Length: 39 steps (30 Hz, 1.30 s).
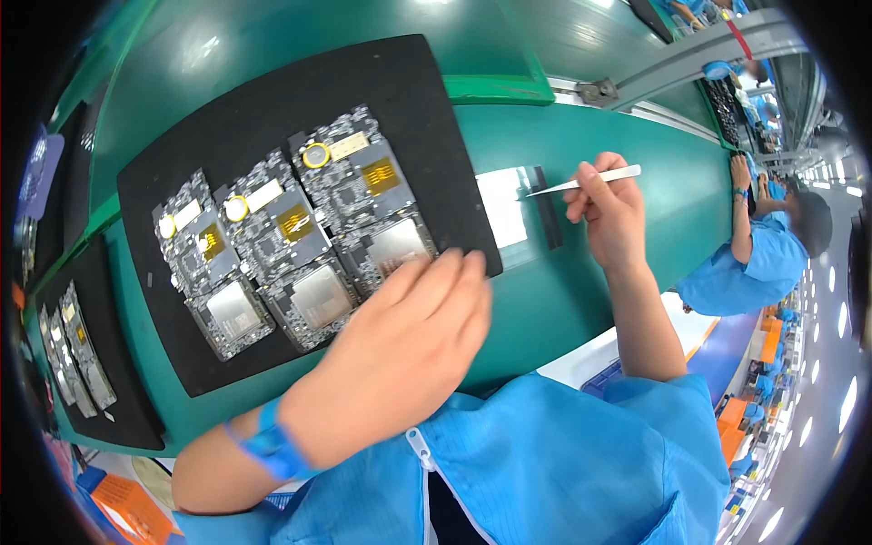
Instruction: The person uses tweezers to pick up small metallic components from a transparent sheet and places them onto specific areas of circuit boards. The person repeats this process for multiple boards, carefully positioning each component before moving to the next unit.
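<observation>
My right hand (610, 209) is closed around white tweezers (590, 181), whose fine tip points left over a white glossy sheet (501, 204) with a dark strip (549, 209) along its right side. Blurred by motion, my left hand (422, 318) reaches over the lower right edge of a black foam mat (436, 118). Its thumb and any held thing are hidden. On the mat lie three circuit boards in a slanted row: a left board (234, 313), a middle board (320, 295) and a right board (345, 195). The left hand covers part of the right board's lower edge.
More circuit boards (86, 354) rest on another black mat (136, 418) at far left. A green raised edge (500, 89) and a metal rail (708, 54) run behind the green bench (581, 309). A co-worker in blue (754, 259) sits at the right.
</observation>
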Each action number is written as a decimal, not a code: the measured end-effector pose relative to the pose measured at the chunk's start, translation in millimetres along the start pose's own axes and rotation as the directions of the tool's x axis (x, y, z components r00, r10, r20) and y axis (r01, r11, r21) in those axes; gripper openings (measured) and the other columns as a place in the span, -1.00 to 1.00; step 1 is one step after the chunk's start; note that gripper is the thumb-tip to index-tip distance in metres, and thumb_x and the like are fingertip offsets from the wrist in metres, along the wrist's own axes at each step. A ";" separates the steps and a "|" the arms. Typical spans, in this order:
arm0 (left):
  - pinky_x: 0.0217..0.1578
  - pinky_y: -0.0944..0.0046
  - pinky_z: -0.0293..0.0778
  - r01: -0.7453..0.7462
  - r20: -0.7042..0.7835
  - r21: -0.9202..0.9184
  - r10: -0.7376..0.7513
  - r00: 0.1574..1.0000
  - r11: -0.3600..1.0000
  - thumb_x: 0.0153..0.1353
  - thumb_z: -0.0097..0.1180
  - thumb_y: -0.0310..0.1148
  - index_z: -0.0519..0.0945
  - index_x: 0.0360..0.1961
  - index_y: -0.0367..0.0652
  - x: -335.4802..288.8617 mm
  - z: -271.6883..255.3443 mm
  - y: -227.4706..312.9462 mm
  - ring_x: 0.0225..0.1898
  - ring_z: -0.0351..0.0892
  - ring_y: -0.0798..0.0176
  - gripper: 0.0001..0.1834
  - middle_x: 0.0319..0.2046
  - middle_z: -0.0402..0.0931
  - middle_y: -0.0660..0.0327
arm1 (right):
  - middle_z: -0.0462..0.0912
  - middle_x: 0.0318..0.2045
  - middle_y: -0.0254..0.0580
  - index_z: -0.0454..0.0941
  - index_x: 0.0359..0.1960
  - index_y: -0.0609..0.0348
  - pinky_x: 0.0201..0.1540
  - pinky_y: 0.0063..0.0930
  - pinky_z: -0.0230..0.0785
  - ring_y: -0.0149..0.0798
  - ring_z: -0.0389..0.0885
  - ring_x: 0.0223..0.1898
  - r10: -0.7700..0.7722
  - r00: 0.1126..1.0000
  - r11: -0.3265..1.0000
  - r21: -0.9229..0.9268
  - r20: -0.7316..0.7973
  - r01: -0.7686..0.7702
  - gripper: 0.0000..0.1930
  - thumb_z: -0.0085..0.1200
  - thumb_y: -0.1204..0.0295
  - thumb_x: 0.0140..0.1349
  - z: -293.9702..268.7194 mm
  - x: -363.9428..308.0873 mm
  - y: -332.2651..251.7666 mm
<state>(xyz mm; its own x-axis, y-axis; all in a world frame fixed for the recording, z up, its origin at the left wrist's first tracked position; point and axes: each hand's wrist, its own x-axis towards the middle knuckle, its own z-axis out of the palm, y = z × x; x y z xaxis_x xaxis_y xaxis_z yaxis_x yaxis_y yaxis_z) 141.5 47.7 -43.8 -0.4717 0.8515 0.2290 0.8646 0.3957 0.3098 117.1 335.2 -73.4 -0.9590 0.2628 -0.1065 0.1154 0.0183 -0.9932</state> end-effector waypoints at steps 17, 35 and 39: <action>0.16 -0.09 0.19 0.039 -0.072 -0.006 -0.040 0.997 0.999 0.05 0.22 -0.01 0.49 0.11 -0.11 89.2 63.9 -19.8 0.16 0.29 -0.05 -0.37 0.17 0.31 -0.07 | 0.55 -0.58 -0.23 0.28 -0.19 0.08 -0.66 -0.70 0.22 -0.50 0.45 -0.72 -0.086 0.991 0.996 0.018 -0.100 0.088 -0.80 0.07 0.39 0.31 -11.7 2.0 18.1; 0.19 -0.04 0.17 0.052 -0.175 -0.042 -0.058 0.983 0.998 0.01 0.21 0.01 0.47 0.05 -0.31 32.6 25.3 12.5 0.15 0.32 -0.03 -0.31 0.07 0.39 -0.10 | 0.58 -0.52 -0.15 0.28 -0.22 0.12 -0.63 -0.67 0.31 -0.44 0.49 -0.69 -0.174 0.973 0.936 0.281 -0.154 0.212 -0.85 0.01 0.45 0.33 43.3 -25.0 -7.5; 0.06 0.02 0.31 0.425 -0.087 0.003 -0.423 0.902 0.905 -0.10 0.31 -0.10 0.47 0.02 -0.40 -65.1 -16.6 25.8 0.08 0.37 -0.05 -0.28 0.00 0.43 -0.07 | 0.61 -0.53 -0.12 0.28 -0.25 0.12 -0.65 -0.69 0.34 -0.42 0.55 -0.67 -0.051 0.997 0.919 0.394 0.056 0.025 -0.85 0.02 0.47 0.32 116.1 -57.5 -15.2</action>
<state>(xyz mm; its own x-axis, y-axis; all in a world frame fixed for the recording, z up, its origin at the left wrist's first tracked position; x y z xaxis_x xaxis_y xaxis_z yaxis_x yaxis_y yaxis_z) 191.6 -3.2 -35.4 -0.8062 0.5709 0.1554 0.5829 0.7209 0.3749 140.5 207.8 -57.8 -0.9766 0.2068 -0.0584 -0.0196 -0.3565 -0.9341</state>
